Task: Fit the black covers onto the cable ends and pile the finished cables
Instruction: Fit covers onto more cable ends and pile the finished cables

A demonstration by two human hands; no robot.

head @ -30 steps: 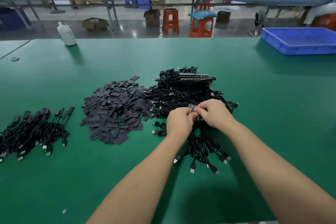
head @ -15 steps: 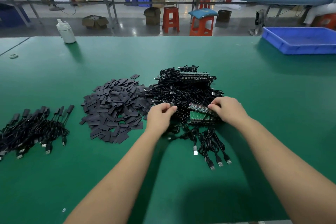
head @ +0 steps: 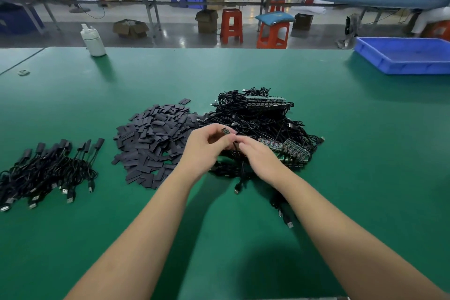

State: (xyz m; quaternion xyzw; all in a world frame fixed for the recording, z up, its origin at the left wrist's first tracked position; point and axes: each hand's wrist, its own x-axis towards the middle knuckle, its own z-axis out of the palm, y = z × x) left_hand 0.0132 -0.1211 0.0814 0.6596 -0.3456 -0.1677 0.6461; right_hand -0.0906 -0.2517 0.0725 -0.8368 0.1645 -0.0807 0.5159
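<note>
Head cam shot looking down at 2 bare hands meeting over the green table (head: 341, 129). Left hand (head: 207, 151) has its fingers curled and is pinching 1 small circuit-board cable end (head: 225, 131), which pokes up just above the fingertips. Right hand (head: 258, 156) sits right beside it, touching, fingers curled in around the thin black cable (head: 234, 146) that drops from that board, so both hands have hold of the same 1 cable. No cover on that end yet as far as I can see. Just behind and to the right of the grip is the big tangle of unfinished cables (head: 258, 117), way too many to count, with a row of green boards (head: 289, 151) lying side by side right next to the right hand and a 2nd row (head: 265, 101) on the far top of the tangle. A few USB plugs (head: 237, 187) trail out toward the person, below the hands. Immediately left of the grip is 1 heap of flat black covers (head: 151, 139), dozens at least, can't count them. Well off to the left is 1 pile of finished cables (head: 46, 170) with covers on their ends. Farther back: 1 white bottle (head: 93, 41) at the far left, 1 blue tray (head: 406, 56) at the far right, and 2 red stools (head: 231, 25) on the floor beyond the table.
</note>
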